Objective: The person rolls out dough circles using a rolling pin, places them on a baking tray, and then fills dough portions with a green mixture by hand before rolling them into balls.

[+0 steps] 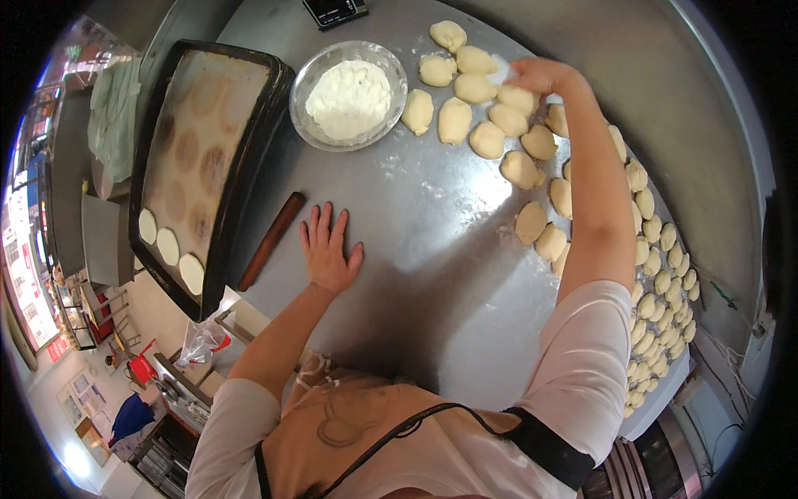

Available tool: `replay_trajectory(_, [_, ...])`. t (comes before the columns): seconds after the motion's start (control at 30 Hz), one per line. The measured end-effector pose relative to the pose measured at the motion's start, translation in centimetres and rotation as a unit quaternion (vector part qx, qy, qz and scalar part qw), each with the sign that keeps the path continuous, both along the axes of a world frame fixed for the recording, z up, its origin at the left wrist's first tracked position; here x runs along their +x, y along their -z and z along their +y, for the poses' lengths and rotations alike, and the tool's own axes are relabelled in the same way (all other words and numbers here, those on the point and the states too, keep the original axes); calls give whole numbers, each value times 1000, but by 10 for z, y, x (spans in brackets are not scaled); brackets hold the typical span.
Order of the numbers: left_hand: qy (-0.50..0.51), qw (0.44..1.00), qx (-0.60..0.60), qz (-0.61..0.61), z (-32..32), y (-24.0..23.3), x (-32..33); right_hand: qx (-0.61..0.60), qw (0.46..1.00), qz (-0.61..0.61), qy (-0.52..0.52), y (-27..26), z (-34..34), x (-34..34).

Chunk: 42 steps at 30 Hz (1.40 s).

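My left hand (327, 252) lies flat on the metal worktop (399, 249), fingers spread, holding nothing. Just left of it rests a brown wooden rolling pin (272, 242). At the far right my right hand (541, 76), slightly blurred, grips a small white flat piece, likely a dough scraper (500, 70). The scraper is among pale dough pieces (475, 88), close to one dough piece (517, 100) partly below my hand. More dough pieces (488, 140) are spread toward me along the right side, some hidden behind my right forearm.
A metal bowl (399, 93) of white flour stands at the back. Left of it is a black-rimmed baking tray (243, 168) with three flat dough rounds (192, 274). A phone-like device (335, 12) sits at the far edge. Many small dough pieces (662, 284) cover the right end.
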<state>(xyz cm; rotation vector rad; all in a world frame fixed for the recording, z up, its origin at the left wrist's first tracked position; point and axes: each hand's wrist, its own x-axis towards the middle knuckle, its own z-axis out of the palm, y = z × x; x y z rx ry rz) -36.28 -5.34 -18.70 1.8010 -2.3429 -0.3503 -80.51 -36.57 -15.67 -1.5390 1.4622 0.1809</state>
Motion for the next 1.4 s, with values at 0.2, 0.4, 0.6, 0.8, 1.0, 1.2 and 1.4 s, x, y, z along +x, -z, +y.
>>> replay_trajectory(0.2, [2, 1000, 2, -8, 0, 1, -1, 24, 940, -23, -341, -22, 97, 81])
replay_trajectory(0.4, [-14, 1000, 24, -4, 1, -3, 0, -276, 935, 114, -193, -98, 50, 34])
replay_trajectory(0.6, [2, 1000, -3, 4, -2, 0, 1, -393, 903, 163, -62, -15, -104, 38])
replay_trajectory(0.8, [2, 1000, 4, 19, -4, 0, 3, -84, 996, 21, -19, 6, -114, 45])
replay_trajectory(1.0, [-18, 1000, 13, 9, 2, 0, 2, 44, 943, 83, -321, -1, -32, 86])
replay_trajectory(1.2, [-11, 1000, 5, 13, -1, 1, 0, -49, 998, 11, -34, -20, -76, -11])
replay_trajectory(1.4, [-6, 1000, 6, 11, -6, -2, 0, -32, 989, -3, -146, 18, -78, 90])
